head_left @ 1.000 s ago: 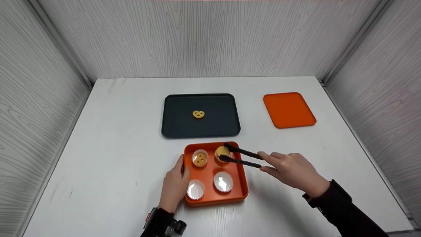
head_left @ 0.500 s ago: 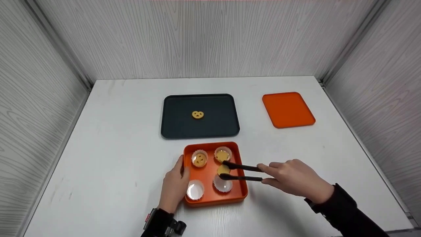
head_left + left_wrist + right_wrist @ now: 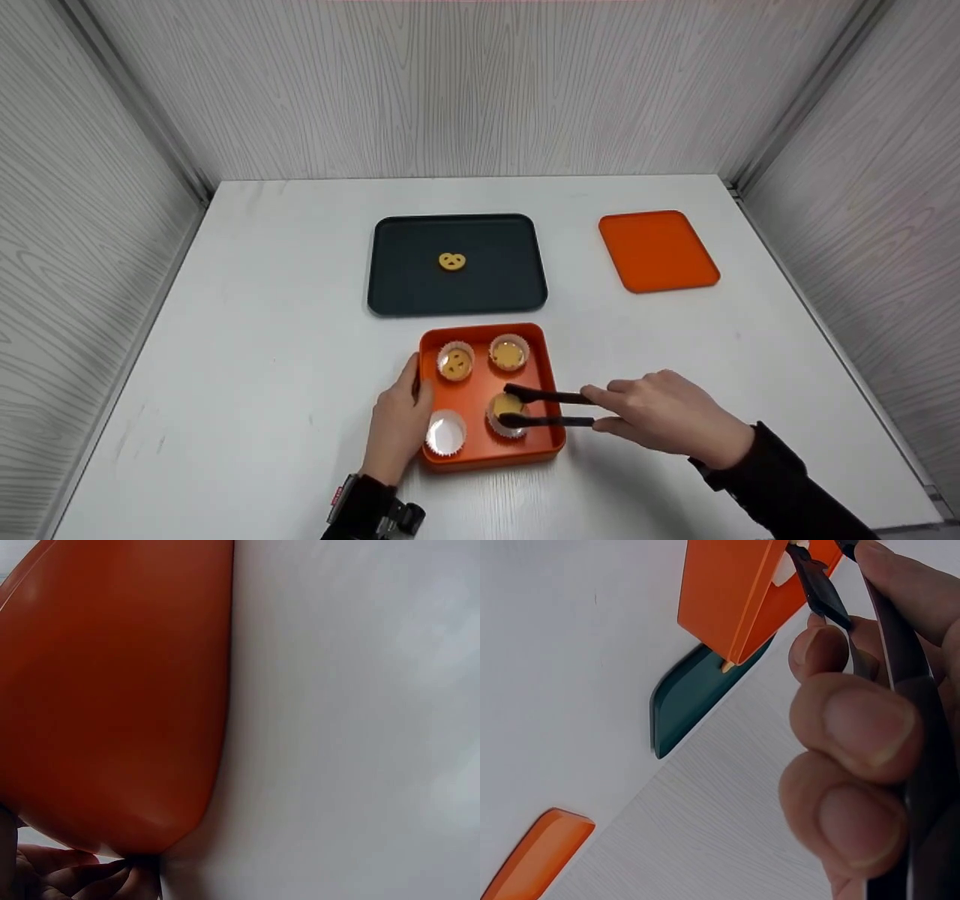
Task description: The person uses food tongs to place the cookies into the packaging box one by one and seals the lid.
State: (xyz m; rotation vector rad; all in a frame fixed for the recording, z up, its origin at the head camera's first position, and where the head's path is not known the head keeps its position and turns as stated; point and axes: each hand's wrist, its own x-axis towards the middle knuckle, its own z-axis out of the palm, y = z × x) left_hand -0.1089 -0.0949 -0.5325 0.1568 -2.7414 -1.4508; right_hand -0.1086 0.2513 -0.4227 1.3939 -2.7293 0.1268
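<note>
My right hand [image 3: 667,416] holds black tongs [image 3: 555,396], pinched between thumb and fingers. Their tips stand on either side of a round yellow biscuit [image 3: 508,405] at the front-right paper cup [image 3: 496,429]. That cup sits in an orange box [image 3: 474,401], whose left wall my left hand [image 3: 399,424] grips. A biscuit with holes [image 3: 455,365] lies in the back-left cup, and a yellow biscuit [image 3: 508,355] in the back-right one. The front-left cup [image 3: 446,433] has nothing in it. In the left wrist view the box's outer wall [image 3: 120,690] hides most of the hand.
Behind the box lies a dark tray [image 3: 487,292] with one pretzel-shaped biscuit [image 3: 451,261] on it. A flat orange square tray or lid [image 3: 660,251] lies at the back right. Pale wood-grain panels [image 3: 465,90] enclose the white table at the back and sides.
The tongs have carried the round biscuit from over the back-right cup forward to the front-right cup, uncovering the biscuit in the back-right cup. My left hand and the box have stayed put.
</note>
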